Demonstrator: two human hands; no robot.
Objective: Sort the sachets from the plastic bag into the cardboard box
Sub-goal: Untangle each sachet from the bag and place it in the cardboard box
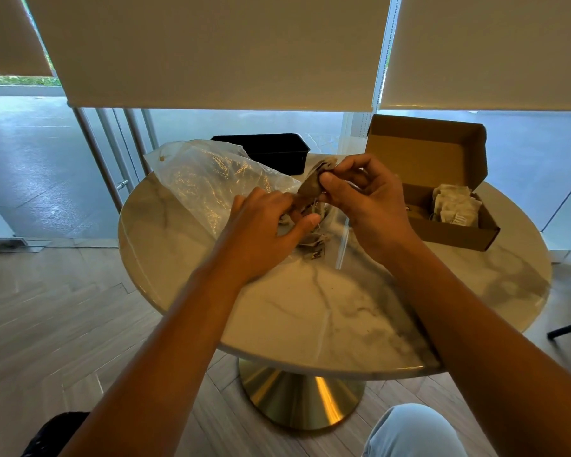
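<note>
A clear plastic bag lies on the round marble table, its mouth toward me. My right hand pinches a brownish sachet lifted just above the bag's mouth. My left hand rests at the bag's opening, fingers curled on a clump of sachets with loose strings. An open cardboard box stands at the table's right, lid up, with several pale sachets stacked in its right end.
A black rectangular tray sits behind the bag at the table's far edge. The table stands on a gold pedestal. Window blinds hang beyond. My knee shows at the lower right.
</note>
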